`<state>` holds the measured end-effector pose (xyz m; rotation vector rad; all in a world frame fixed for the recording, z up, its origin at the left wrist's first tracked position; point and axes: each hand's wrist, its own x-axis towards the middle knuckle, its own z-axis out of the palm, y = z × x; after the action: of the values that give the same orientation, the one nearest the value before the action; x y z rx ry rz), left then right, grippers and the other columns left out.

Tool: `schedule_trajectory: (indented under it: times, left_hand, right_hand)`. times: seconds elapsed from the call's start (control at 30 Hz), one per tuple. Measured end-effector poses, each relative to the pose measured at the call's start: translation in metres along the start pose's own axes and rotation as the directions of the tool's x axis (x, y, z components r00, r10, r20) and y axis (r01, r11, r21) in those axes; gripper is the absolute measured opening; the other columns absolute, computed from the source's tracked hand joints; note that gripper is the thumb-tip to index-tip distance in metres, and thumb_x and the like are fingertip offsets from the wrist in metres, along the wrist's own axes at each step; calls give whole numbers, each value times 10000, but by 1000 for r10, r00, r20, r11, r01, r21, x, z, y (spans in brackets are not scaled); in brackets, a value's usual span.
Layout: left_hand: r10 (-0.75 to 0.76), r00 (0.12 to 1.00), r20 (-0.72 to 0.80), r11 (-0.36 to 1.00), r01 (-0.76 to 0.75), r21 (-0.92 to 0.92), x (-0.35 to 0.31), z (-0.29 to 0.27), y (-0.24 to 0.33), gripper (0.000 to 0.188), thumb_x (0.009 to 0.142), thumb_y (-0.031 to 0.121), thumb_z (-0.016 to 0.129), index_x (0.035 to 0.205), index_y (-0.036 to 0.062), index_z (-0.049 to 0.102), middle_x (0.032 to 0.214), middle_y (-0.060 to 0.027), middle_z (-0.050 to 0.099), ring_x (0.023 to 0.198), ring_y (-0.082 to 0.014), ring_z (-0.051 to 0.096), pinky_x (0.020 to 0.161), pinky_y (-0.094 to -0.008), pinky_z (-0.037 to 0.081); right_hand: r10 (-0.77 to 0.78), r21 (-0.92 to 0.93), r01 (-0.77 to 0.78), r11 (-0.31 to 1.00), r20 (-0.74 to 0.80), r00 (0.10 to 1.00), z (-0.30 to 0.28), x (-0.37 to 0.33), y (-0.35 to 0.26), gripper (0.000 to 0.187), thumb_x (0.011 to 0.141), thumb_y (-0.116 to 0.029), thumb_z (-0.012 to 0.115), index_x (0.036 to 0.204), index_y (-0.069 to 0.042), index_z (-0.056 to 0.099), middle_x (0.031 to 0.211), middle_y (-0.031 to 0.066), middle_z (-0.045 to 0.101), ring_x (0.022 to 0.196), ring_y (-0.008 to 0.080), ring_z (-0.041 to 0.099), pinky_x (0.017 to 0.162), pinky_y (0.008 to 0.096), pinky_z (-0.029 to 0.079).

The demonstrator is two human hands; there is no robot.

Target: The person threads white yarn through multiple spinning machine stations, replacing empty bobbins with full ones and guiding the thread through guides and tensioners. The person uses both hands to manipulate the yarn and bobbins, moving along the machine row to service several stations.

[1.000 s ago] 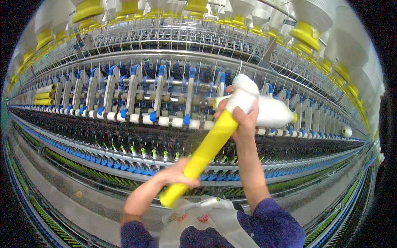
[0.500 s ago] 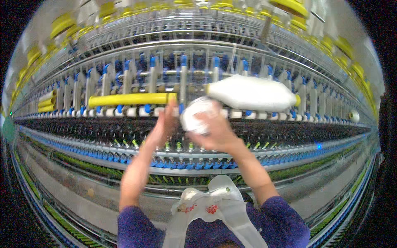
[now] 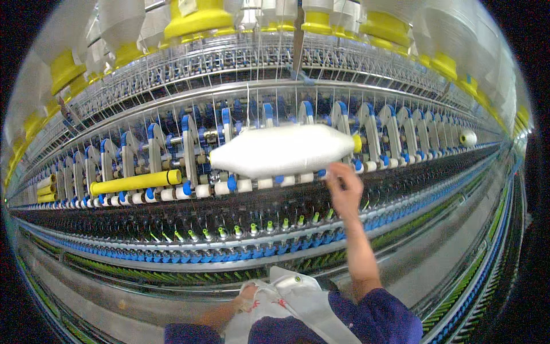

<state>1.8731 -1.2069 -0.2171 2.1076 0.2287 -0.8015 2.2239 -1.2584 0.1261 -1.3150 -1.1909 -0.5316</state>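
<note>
- One full white roving bobbin (image 3: 283, 150), lying across the machine's rail.
- One bare yellow tube (image 3: 136, 182) lying on the same rail — three more yellow tube ends (image 3: 46, 189) are stacked at the far left.
- One small white bobbin (image 3: 468, 137) at the far right.
- Two hands: the right hand (image 3: 344, 189) raised just under the full bobbin, the left hand (image 3: 247, 298) low at a white bag (image 3: 298, 307).
- One white bag.
- Green-tipped spindles below the rail — at least eight show clearly; the rest blur.

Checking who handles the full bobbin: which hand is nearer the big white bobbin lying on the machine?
Right. The right hand is raised just below the white bobbin's right end; the left hand is far below, at the white bag.
</note>
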Motion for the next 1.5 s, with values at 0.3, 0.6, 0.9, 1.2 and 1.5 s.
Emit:
schedule_trajectory:
  times: [0.3,0.6,0.9,1.2,1.5]
  left_hand:
    - [379,416,-827,-164,-849,-502,31,-241,194,797,888,385,629,1497,156,168,1413,-169,413,1308,-334,404,999,-537,408]
    - [292,216,-932,11,-975,-223,-39,-272,195,930,702,404,812,1399,35,319,1325,-97,509,1205,-219,501,980,-387,449]
    - [420,-567,-708,646,-361,672,-262,-444,292,1264,569,307,890,1478,-8,70,1377,-292,362,1245,-380,449,1013,-429,409]
    - [369,-596,-713,382,-602,701,-349,-527,376,1124,650,262,845,1468,-21,128,1295,-267,469,1184,-360,501,972,-416,444]
    - [439,-894,93,505,330,798,-390,-612,421,342,817,158,682,1116,10,608,792,-153,583,739,-330,599,715,-409,494]
  right_hand:
    - [419,-465,-212,859,403,814,-31,104,116,476,899,-457,539,936,-6,688,846,177,683,764,290,647,703,381,481]
    - [410,-272,-309,911,665,624,-32,-63,-15,1101,560,-375,886,1402,-6,280,1274,184,529,1173,285,532,963,372,438]
    - [122,478,-208,853,205,971,172,144,-116,556,711,-90,739,1196,-10,482,996,72,605,840,170,607,744,313,502]
    - [-216,665,179,725,-27,976,215,310,-178,554,833,-146,655,1304,12,408,1215,104,531,1069,204,551,887,323,463]
    - [-97,34,108,994,-228,969,221,316,-171,616,719,-166,775,1202,44,456,1077,112,600,896,211,605,764,325,496]
